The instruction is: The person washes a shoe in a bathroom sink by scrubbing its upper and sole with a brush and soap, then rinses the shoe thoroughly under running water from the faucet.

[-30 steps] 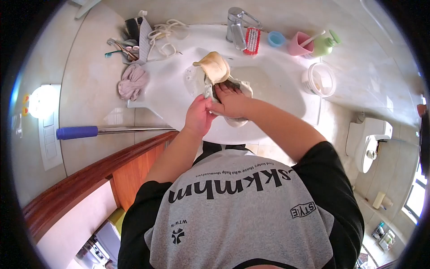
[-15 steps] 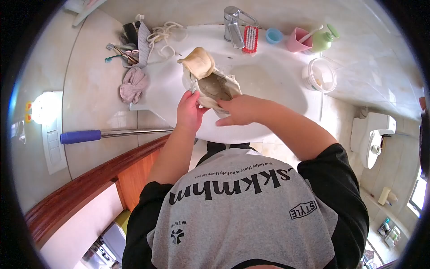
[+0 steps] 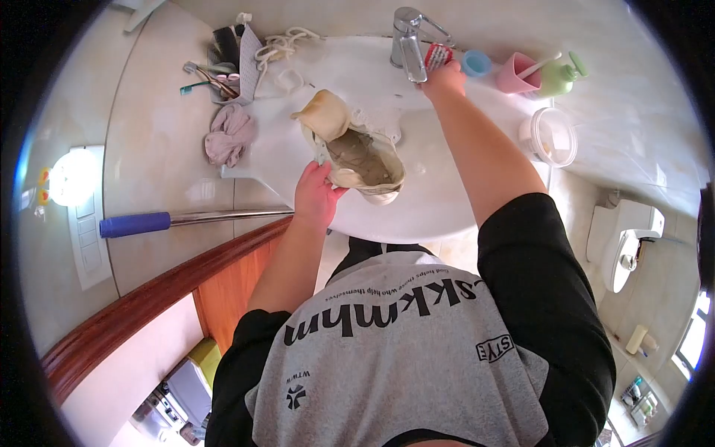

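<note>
A cream-white shoe (image 3: 365, 158) with its tongue folded out is held over the white sink (image 3: 447, 179), its opening facing up. My left hand (image 3: 316, 195) grips the shoe's near left side. At the sink's back rim, my right hand (image 3: 445, 80) is on the red brush with white bristles (image 3: 438, 55), just right of the faucet (image 3: 408, 45). The fingers of my right hand are partly hidden, bent around the brush's near end.
White laces (image 3: 279, 48) lie at the back left, near a holder with toothbrushes (image 3: 237, 63) and a pink cloth (image 3: 229, 134). Right of the brush stand a blue cup (image 3: 476, 64), pink cup (image 3: 515, 74), green bottle (image 3: 557, 79) and clear tub (image 3: 553, 137).
My right hand has left the shoe and reached forward to the brush beside the faucet. The shoe stays in my left hand, its inside now more exposed.
</note>
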Motion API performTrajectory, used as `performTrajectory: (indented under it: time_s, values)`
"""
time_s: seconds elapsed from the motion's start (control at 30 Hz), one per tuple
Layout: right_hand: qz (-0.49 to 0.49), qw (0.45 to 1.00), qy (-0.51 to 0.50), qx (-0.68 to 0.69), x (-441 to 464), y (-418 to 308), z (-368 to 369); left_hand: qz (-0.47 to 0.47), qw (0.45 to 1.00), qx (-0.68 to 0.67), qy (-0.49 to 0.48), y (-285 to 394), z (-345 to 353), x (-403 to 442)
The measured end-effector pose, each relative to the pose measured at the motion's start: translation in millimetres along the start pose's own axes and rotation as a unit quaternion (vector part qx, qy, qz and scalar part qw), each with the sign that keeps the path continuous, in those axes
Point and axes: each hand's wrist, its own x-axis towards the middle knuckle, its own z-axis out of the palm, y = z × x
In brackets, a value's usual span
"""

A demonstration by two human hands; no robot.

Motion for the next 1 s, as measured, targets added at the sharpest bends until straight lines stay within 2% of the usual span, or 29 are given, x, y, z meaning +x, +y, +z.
performTrajectory:
  time_s: [0.07, 0.1, 0.13, 0.17, 0.23, 0.3, 0.33, 0.4, 0.43, 0.53, 0.57, 0.63, 0.67, 0.73, 0.8, 0.87, 0.9, 0.97, 1.0]
  values:
    - [0.004, 0.995, -0.054, 0.079, 6.7, 6.8, -0.7, -0.009, 1.0, -0.005, 0.014, 1.3, 0.1, -1.0]
    - [0.001, 0.996, -0.052, 0.077, 9.5, 13.6, -5.6, -0.008, 1.0, -0.009, 0.013, 1.2, -1.6, 0.2]
    - [0.067, 0.972, -0.147, 0.171, 2.4, 20.4, -18.4, -0.011, 1.0, 0.003, 0.021, 0.1, -5.3, 0.8]
    - [0.134, 0.926, -0.24, 0.259, -9.6, 30.0, -30.0, -0.016, 0.999, 0.014, 0.032, -2.0, -9.2, -0.9]
    - [0.149, 0.895, -0.296, 0.297, -41.2, 57.2, -41.5, -0.024, 0.999, 0.018, 0.028, -3.2, -13.9, 0.1]
    - [0.061, 0.853, -0.399, 0.33, -96.9, 70.9, -59.7, -0.037, 0.999, 0.026, 0.025, -2.5, -13.7, -2.5]
    - [0.045, 0.862, -0.39, 0.322, -118.5, 77.1, -52.4, -0.038, 0.998, 0.028, 0.031, -1.0, -7.6, -4.4]
    - [-0.056, 0.902, -0.414, 0.111, -156.4, 62.4, -61.7, -0.047, 0.998, 0.033, 0.035, -6.1, -0.7, -9.9]
    - [-0.183, 0.928, -0.323, -0.024, -177.0, 51.3, -58.7, -0.038, 0.996, 0.066, 0.044, -9.2, 3.0, -10.2]
    - [-0.323, 0.883, -0.254, -0.228, -199.6, 51.2, -11.6, -0.017, 0.989, 0.133, 0.056, -19.6, 10.6, -5.8]
    - [-0.321, 0.884, -0.254, -0.225, -197.8, 52.8, -10.2, -0.004, 0.984, 0.162, 0.067, -21.8, 9.8, -5.6]
    - [-0.293, 0.883, -0.359, -0.074, -188.6, 50.9, -11.2, -0.015, 0.987, 0.151, 0.058, -16.8, 7.4, -9.0]
    - [-0.29, 0.884, -0.358, -0.072, -181.0, 50.0, -15.1, -0.022, 0.99, 0.133, 0.048, -13.5, 8.2, -9.9]
    - [-0.246, 0.841, -0.48, -0.045, -166.0, 50.3, -23.2, -0.014, 0.988, 0.141, 0.054, -16.2, 4.1, -7.0]
    - [-0.263, 0.852, -0.449, -0.062, -168.9, 52.9, -16.5, -0.009, 0.987, 0.147, 0.063, -21.0, 0.5, -5.0]
    - [-0.147, 0.853, -0.5, 0.003, -172.6, 33.8, -26.9, 0.056, 0.977, 0.175, 0.109, -23.9, 4.9, -0.8]
    - [-0.145, 0.853, -0.501, 0.003, -174.6, 33.9, -22.2, 0.053, 0.977, 0.176, 0.109, -21.0, 4.1, 2.4]
    - [-0.115, 0.851, -0.498, 0.122, -176.7, 38.9, -3.3, 0.045, 0.981, 0.108, 0.152, -9.2, 3.5, 15.0]
    - [-0.113, 0.851, -0.499, 0.12, -180.3, 41.8, 14.6, 0.042, 0.981, 0.107, 0.153, -6.6, 6.0, 20.5]
